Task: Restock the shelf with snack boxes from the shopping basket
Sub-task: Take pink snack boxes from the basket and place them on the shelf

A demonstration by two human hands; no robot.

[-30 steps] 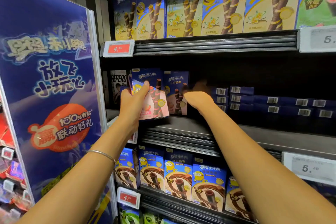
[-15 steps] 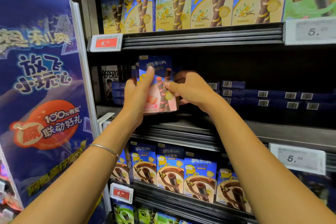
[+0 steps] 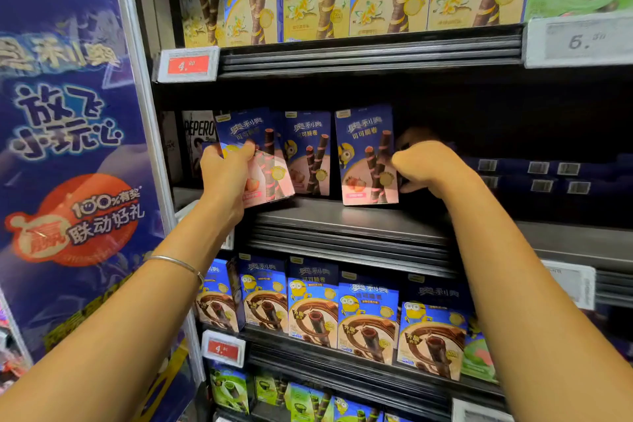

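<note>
- In the middle of the frame, on the middle shelf (image 3: 342, 216), the left hand (image 3: 226, 178) has its fingers wrapped round a tilted strawberry wafer-roll box (image 3: 255, 154), bottom edge not yet flat on the shelf.
- Centre right, the right hand (image 3: 424, 168) is curled against the side of another strawberry box (image 3: 368, 156) that stands upright. Can't tell if it's actually gripping or just nudging.
- A third box (image 3: 310, 154) stands between those two.
- Progress guess: early-ish, since the shelf to the right looks mostly dark and bare, with flat blue packs (image 3: 534, 175) at the back.
- The shopping basket is out of frame, so no idea how many boxes are left. Right fingertips are hidden behind the box, and the price tags (image 3: 188, 64) are blurry.
</note>
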